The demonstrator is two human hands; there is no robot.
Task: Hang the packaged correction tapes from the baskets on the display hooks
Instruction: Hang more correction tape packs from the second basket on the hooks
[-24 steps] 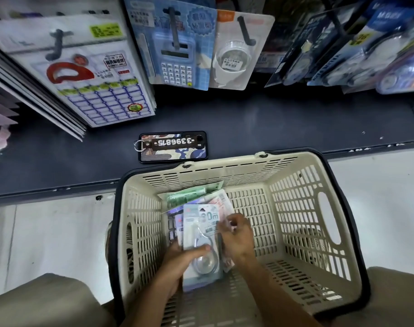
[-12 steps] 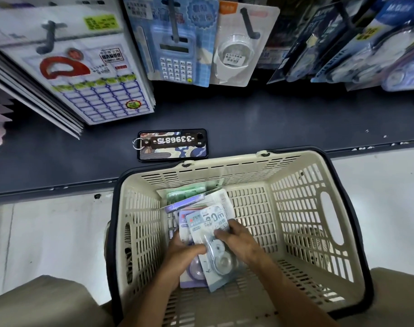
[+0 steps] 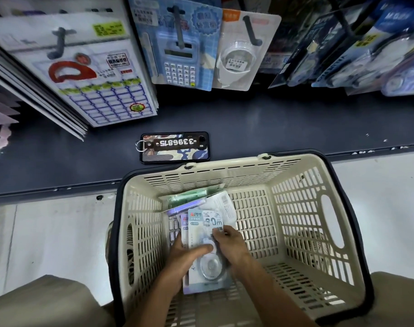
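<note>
Pale-blue card shows between both hands: the correction tape pack (image 3: 204,234) lies on top of a small stack low in the basket. The left hand (image 3: 186,258) holds the stack from its nine o'clock side, thumb laid across the clear bubble over the tape wheel, the other fingers tucked under the packs and hidden. The right hand (image 3: 232,246) holds the top pack from its three o'clock edge, fingertips curled onto the card face near the printed "0m"; how the thumb lies I cannot tell.

At twelve o'clock from the hands more packs (image 3: 196,197), green and white, lean against the far wall of the cream basket (image 3: 302,208), which has slotted sides and a dark rim.

Beyond the basket, at twelve o'clock, a phone (image 3: 175,147) lies flat on the dark shelf (image 3: 295,128), a numbered key tag across it. Above the shelf, at twelve o'clock, a calculator pack (image 3: 177,50) hangs from a hook (image 3: 177,27), with a label-sheet pack (image 3: 102,90) at its nine o'clock and a clear tape roll pack (image 3: 239,55) at its three o'clock. Blue blister packs (image 3: 366,48) hang at two o'clock, blurred.
</note>
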